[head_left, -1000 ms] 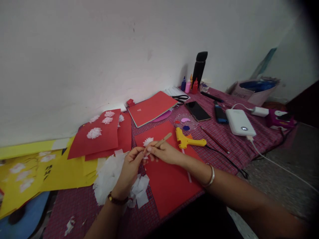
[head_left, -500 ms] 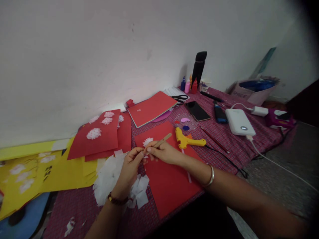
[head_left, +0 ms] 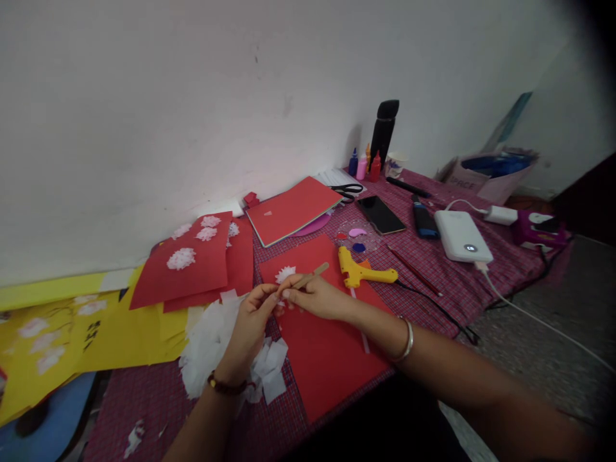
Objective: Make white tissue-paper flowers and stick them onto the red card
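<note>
One wooden stick (head_left: 316, 272), pinched above the red sheet (head_left: 337, 359)

Into the head view, and it's close work near the front edge of the surface (head_left: 158, 391)! The right hand (head_left: 320, 299) grips the stick, its rounded end poking out above the fingers. The left hand (head_left: 254, 319) comes in fingertip to fingertip with it, thumb and fingers curled; whether it grips anything, I can't tell, that spot's too small. Right below lies the red sheet, reaching down to the front edge, with a white paper flower (head_left: 285, 274) showing just beyond the fingers. Beside the left hand, a heap of white paper pieces (head_left: 206, 350)! Over at the sheet's right side, the yellow glue gun (head_left: 370, 274) lies down, and farther toward the right edge sits a white power bank (head_left: 462, 236). Along the back edge, by the wall: flower-covered red cards (head_left: 192, 285) to the left, small paint bottles (head_left: 376, 169) and a black flask (head_left: 384, 135) to the right.
</note>
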Available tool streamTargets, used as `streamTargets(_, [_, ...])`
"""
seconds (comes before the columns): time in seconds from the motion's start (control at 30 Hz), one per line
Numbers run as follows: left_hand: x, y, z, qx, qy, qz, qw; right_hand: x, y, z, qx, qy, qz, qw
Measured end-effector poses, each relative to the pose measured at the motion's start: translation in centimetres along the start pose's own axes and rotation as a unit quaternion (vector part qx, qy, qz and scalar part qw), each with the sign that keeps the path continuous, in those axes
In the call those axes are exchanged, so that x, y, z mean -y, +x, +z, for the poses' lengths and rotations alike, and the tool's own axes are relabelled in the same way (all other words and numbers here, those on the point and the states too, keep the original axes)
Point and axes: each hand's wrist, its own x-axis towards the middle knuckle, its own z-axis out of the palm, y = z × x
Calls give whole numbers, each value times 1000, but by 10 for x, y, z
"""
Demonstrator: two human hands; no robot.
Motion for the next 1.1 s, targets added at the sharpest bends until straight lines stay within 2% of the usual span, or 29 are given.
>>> streamTargets(0.4, [2, -1, 0, -16, -51, -6, 999, -5, 1, 2, -10, -12, -32, 999])
streamTargets(0.67, [2, -1, 1, -18, -41, -11, 999, -9, 2, 2, -22, -48, -38, 998])
streamTargets(1.1, [3, 0, 2, -6, -5, -15, 1000, -6, 0, 2, -2, -51, -20, 998])
